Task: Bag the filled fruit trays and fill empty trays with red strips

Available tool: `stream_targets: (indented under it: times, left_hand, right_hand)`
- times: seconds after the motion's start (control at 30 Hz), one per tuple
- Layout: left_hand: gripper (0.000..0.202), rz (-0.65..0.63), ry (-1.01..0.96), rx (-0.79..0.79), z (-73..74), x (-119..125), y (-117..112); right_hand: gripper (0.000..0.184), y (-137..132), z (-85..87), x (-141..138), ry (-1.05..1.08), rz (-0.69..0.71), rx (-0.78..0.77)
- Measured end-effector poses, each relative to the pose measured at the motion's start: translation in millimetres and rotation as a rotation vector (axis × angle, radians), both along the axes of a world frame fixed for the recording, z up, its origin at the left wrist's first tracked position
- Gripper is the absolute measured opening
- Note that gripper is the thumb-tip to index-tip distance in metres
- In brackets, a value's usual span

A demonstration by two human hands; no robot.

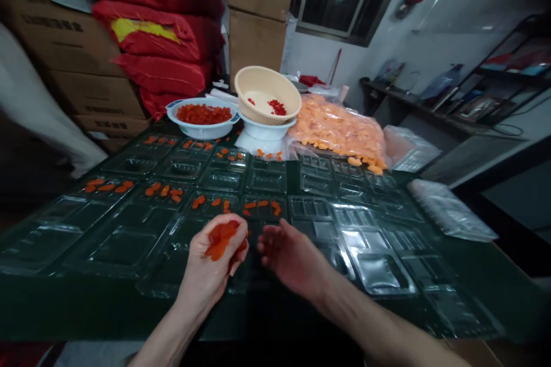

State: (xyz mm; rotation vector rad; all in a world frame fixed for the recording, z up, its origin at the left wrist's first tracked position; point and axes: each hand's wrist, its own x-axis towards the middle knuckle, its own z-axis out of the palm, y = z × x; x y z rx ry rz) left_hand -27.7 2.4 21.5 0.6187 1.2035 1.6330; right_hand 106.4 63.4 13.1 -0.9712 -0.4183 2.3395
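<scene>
My left hand (215, 246) is closed around a clump of small flat orange pieces (221, 239); their exact kind I cannot make out. Just to its right, my right hand (290, 255) is held with loosely bent fingers, somewhat blurred, and nothing shows in it. Both hands are over the near side of the clear plastic trays (116, 249), which lie in rows on a dark green table (86, 312). Beyond my hands, more orange pieces (262, 205) sit in the small compartments of the left and middle trays. The trays on the right show no orange pieces.
A pale blue basin (202, 129) of orange pieces stands at the back. Beside it a cream basin (267, 83) with a few red bits rests on another basin. A clear bag (340, 126) of lighter orange pieces lies right of them. Red sacks (172, 28) and cartons are stacked behind.
</scene>
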Motion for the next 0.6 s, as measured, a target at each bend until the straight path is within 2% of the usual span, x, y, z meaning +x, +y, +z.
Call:
stream_targets:
  times: [0.1, 0.23, 0.43, 0.6]
  left_hand:
    - [0.017, 0.075, 0.243, 0.137, 4.1, 19.9, 12.7]
    - [0.016, 0.203, 0.660, 0.360, 4.4, 35.5, 21.8]
    - [0.027, 0.216, 0.809, 0.503, 8.1, 44.6, 23.5]
    - [0.024, 0.255, 0.917, 0.619, 15.6, 52.1, 29.6]
  right_hand:
    - [0.039, -12.3, 11.3, -21.5, 0.135, -0.048, -0.126]
    - [0.035, -12.3, 23.3, -35.9, 0.261, -0.093, -0.118]
    - [0.029, -5.2, 19.3, -28.9, 0.221, -0.059, 0.022]
    - [0.018, -1.8, 19.7, -23.7, 0.324, -0.188, -0.059]
